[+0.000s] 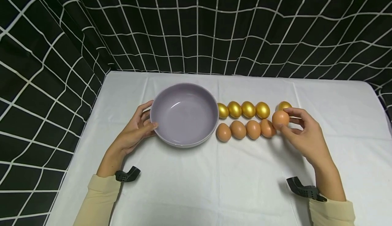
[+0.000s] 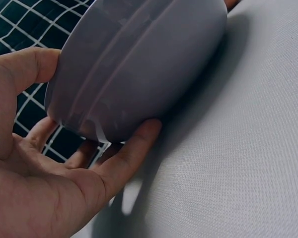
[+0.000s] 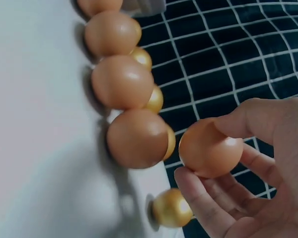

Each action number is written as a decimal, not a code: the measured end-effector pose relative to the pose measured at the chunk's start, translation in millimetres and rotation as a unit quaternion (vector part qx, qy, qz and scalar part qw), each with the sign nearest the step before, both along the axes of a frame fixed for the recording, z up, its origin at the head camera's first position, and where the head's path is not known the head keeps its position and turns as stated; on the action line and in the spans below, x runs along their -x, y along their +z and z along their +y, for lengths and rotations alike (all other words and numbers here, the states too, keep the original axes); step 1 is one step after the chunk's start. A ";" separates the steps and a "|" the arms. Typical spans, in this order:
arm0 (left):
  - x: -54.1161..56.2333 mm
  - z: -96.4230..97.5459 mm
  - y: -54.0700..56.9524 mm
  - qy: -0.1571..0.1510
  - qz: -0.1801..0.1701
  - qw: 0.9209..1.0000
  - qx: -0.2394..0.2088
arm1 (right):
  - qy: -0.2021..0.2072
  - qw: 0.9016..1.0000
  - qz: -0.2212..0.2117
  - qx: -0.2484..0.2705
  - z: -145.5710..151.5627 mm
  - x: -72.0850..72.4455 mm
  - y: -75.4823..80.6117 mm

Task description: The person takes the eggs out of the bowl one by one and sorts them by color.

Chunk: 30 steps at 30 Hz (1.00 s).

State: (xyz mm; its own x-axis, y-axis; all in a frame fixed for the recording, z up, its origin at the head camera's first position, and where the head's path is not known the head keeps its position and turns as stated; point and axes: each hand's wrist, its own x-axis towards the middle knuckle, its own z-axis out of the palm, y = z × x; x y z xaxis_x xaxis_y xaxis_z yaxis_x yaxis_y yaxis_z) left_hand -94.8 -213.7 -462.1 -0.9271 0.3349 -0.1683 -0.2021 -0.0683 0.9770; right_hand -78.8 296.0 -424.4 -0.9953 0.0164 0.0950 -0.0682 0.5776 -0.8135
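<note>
A round lavender bowl (image 1: pixel 185 115) stands on the table, with nothing inside it. My left hand (image 1: pixel 133 132) holds its left side, thumb at the rim and fingers against the outer wall; the left wrist view shows the fingers around the bowl's wall (image 2: pixel 139 64). My right hand (image 1: pixel 303 132) pinches a brown egg (image 1: pixel 280 119) between thumb and fingertips. In the right wrist view this brown egg (image 3: pixel 208 148) is apart from the row. Several more brown eggs (image 1: pixel 253 129) lie in a row right of the bowl.
Behind the brown row lie several golden eggs (image 1: pixel 248 109), the leftmost close to the bowl. One golden egg (image 1: pixel 284 106) sits apart at the right, partly hidden by the held egg. A white cloth (image 1: pixel 196 181) covers the table; black netted-pattern drapes (image 1: pixel 196 28) hang behind and left.
</note>
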 end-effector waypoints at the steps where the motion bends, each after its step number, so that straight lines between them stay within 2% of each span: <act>1: 0.0 -0.1 -0.1 -0.001 0.000 1.000 0.000 | -0.003 1.000 -0.003 -0.006 1.4 -0.4 -1.1; 11: -1.0 0.2 0.4 -0.001 0.004 1.000 -0.002 | -0.012 0.996 -0.027 -0.083 12.1 -2.9 -5.0; 20: -0.8 0.8 -0.2 0.000 0.002 1.000 -0.001 | 0.009 0.993 -0.026 -0.119 16.0 -2.3 -13.6; 30: -1.0 0.8 0.9 -0.001 0.002 1.000 -0.003 | 0.014 0.988 -0.026 -0.150 16.4 -1.0 -17.0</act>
